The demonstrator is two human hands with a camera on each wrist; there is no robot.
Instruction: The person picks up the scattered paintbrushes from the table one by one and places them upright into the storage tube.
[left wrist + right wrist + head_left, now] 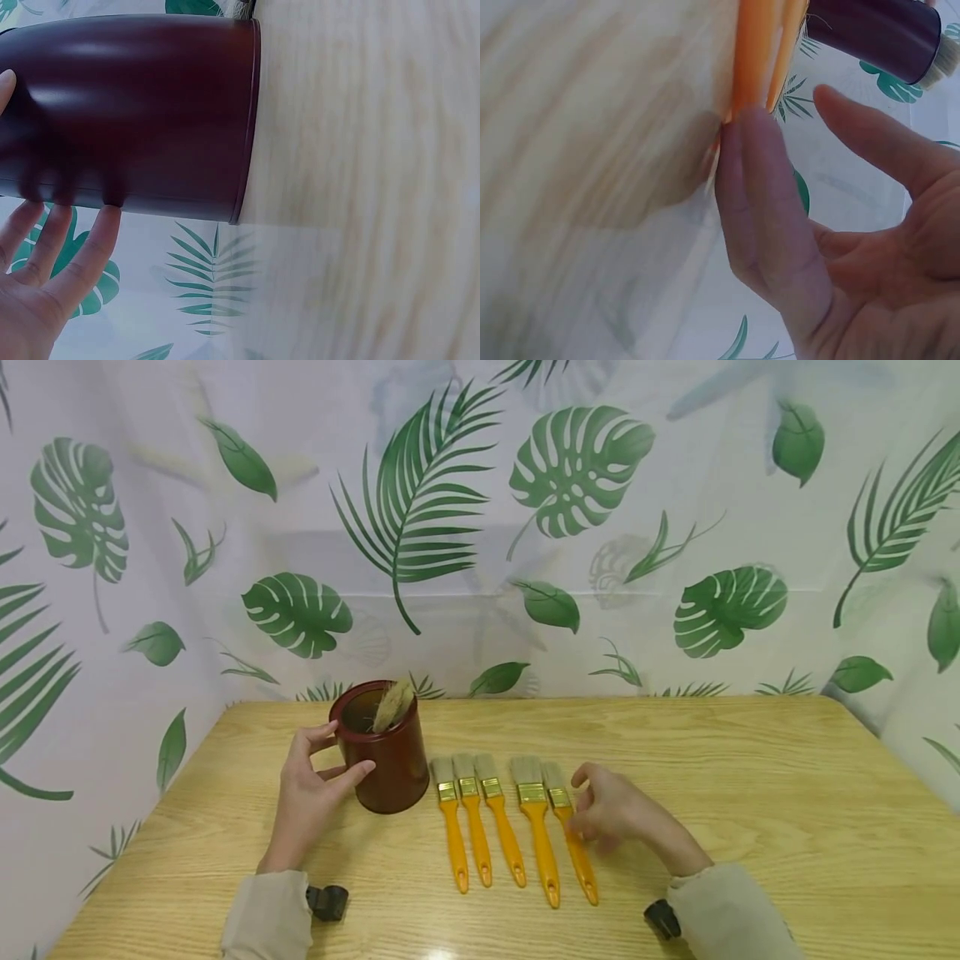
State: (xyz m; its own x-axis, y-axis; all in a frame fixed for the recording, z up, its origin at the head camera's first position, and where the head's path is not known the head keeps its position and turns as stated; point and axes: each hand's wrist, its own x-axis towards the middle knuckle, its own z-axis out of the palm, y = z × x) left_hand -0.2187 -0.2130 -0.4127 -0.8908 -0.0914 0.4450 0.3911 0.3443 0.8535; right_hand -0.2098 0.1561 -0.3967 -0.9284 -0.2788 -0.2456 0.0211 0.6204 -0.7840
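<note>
A dark red cylindrical pot (390, 768) stands upright on the table at centre left. My left hand (315, 785) holds its side, forefinger at the rim and thumb on the front; in the left wrist view the fingertips (112, 214) rest against the wall. A brush's pale bristles (393, 706) stick out of the pot, its handle hidden inside. To the right lie several paintbrushes with orange handles, bristles pointing away from me. My right hand (618, 810) is at the rightmost paintbrush (579, 860), straight fingers touching its handle (754, 52) and thumb held apart.
Three paintbrushes (472, 827) lie side by side near the pot, with a wider one (536, 827) between them and the rightmost. The wooden table (750, 777) ends at a leaf-patterned curtain (450, 543) behind. A dark strap is at each cuff.
</note>
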